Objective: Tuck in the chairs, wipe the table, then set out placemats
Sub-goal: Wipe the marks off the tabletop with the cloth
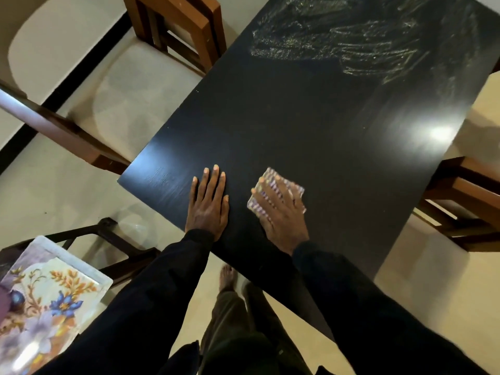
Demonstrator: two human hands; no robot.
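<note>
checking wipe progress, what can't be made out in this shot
Head view:
- cloth: mostly under the right hand, motion-blurred.
- table: far end cut by top edge; glare hides a patch at right.
- floral placemat: cut by left edge, count unclear.
- right chair: cut by right edge.

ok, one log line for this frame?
phase: wiping | left hand: flat on table | right hand: pressing cloth on table, blurred | streaks: far end | placemats: off table, lower left

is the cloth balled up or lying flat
Flat: the cloth lies spread on the table, pressed under the right hand, whose fingers are straight.
</note>
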